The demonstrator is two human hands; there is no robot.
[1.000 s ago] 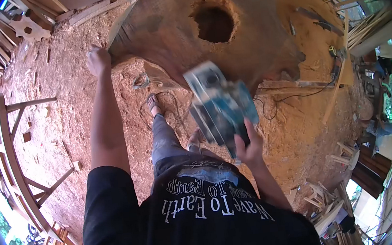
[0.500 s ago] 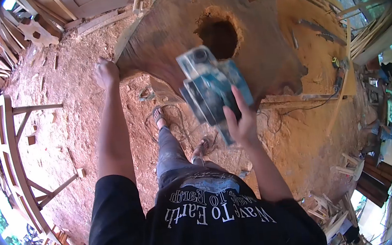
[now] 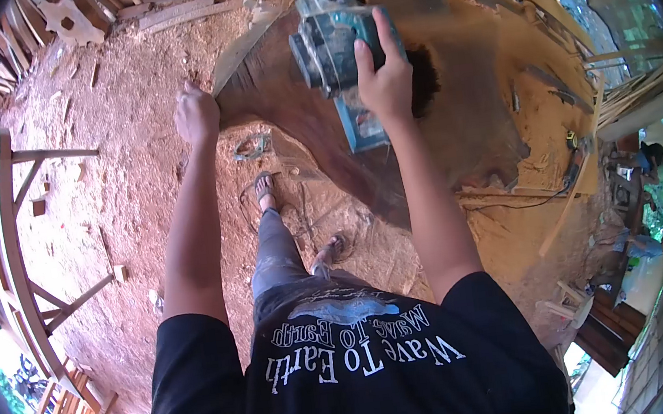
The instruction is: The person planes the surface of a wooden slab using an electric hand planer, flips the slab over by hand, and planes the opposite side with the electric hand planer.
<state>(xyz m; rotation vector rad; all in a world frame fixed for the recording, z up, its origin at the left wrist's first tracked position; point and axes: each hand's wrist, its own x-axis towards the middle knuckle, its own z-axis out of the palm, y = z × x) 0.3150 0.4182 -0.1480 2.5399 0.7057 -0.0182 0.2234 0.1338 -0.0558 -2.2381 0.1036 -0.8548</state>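
Note:
My right hand (image 3: 386, 86) is wrapped round the rear handle of a teal electric hand planer (image 3: 341, 42), with the index finger stretched along its top. A dark motor housing and a round front knob show on the tool, over a large irregular wooden slab (image 3: 467, 101). Whether its sole touches the wood cannot be seen. The planer and my hand partly cover a rough dark hole (image 3: 423, 78) in the slab. By the slab's left edge is my left hand (image 3: 197, 116), its fingers curled closed; whatever they may hold is hidden.
Shavings cover the ground (image 3: 141, 188) round my feet. A wooden frame (image 3: 10, 219) stands at the left. A power cord (image 3: 523, 205) and a yellow-black tool (image 3: 572, 140) lie at the slab's right. Wood strips (image 3: 638, 94) are stacked farther right.
My right hand has carried the planer forward, away from my body, over the slab and partly across the hole. My left hand stays by the slab's left edge; the view has shifted somewhat.

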